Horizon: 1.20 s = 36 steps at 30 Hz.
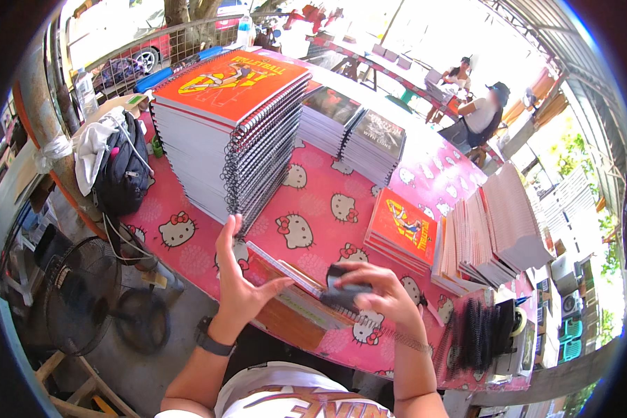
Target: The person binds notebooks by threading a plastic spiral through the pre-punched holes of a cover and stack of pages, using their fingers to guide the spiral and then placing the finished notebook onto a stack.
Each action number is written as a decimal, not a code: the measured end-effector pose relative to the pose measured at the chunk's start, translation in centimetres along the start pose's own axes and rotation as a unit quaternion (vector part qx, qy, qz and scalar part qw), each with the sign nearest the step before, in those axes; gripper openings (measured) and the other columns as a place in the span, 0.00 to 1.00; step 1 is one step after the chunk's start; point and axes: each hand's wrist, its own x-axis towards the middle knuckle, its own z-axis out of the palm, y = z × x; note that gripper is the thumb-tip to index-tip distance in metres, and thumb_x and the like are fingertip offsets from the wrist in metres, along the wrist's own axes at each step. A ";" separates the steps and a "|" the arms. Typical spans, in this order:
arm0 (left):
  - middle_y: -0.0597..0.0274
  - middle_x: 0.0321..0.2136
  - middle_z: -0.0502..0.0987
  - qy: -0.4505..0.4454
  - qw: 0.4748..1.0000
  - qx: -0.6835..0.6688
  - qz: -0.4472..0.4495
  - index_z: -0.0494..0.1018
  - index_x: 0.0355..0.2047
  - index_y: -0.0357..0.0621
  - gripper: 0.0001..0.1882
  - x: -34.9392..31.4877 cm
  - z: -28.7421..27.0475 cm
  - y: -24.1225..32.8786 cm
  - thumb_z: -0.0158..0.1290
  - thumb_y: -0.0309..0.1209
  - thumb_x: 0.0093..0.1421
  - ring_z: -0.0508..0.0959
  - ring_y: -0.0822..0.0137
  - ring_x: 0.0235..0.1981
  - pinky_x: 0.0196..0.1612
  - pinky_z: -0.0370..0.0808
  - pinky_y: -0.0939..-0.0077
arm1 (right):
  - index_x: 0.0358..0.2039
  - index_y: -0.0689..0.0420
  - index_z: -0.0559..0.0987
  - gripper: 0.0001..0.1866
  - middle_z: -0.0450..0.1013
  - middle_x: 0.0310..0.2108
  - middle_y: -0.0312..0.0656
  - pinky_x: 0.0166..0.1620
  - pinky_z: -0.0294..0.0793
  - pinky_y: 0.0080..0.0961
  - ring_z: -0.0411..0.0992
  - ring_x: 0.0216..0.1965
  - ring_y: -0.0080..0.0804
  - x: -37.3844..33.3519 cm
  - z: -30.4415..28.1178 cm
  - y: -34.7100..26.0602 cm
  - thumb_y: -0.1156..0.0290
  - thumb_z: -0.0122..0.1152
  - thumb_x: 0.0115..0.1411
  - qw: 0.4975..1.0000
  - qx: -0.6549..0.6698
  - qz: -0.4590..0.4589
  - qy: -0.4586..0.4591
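My left hand has its fingers stretched up and its thumb spread apart, at the left end of a thin stack of pages standing on edge near the table's front. Whether the thumb touches the pages, I cannot tell. My right hand is closed around a black handheld tool, partly blurred, at the right end of the pages. From beneath that tool a dark spiral binding coil trails right, across my right forearm. A brown wooden board lies along the front edge, below the pages.
On the pink patterned table stand a tall stack of spiral notebooks, smaller dark-covered stacks, orange-covered books and leaning page stacks. Black coils lie at right. A fan stands at left. Two people sit far back.
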 end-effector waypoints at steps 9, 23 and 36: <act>0.62 0.44 0.67 -0.058 0.926 -0.308 -0.209 0.60 0.59 0.42 0.40 -1.9 1.7 -2.3 0.65 0.24 0.45 0.68 0.71 0.46 0.51 0.65 0.76 | 0.38 0.62 0.80 0.25 0.70 0.48 0.54 0.52 0.64 0.36 0.67 0.51 0.41 0.8 -1.3 0.8 0.54 0.64 0.46 0.982 -0.172 0.031 0.078; 0.71 0.34 0.66 -0.054 0.911 -0.325 -0.250 0.69 0.53 0.42 0.25 -1.8 1.4 -2.0 0.58 0.26 0.54 0.66 0.77 0.37 0.43 0.64 0.82 | 0.39 0.62 0.79 0.23 0.70 0.48 0.53 0.53 0.63 0.35 0.68 0.50 0.42 2.3 0.0 0.5 0.56 0.61 0.51 0.996 -0.088 -0.006 0.027; 0.68 0.33 0.67 -0.071 0.930 -0.280 -0.225 0.70 0.52 0.42 0.24 -1.5 1.3 -1.8 0.58 0.25 0.53 0.67 0.76 0.37 0.44 0.64 0.81 | 0.40 0.62 0.79 0.22 0.69 0.50 0.49 0.50 0.67 0.31 0.68 0.49 0.36 4.2 0.7 0.7 0.56 0.59 0.53 0.997 0.044 -0.042 -0.053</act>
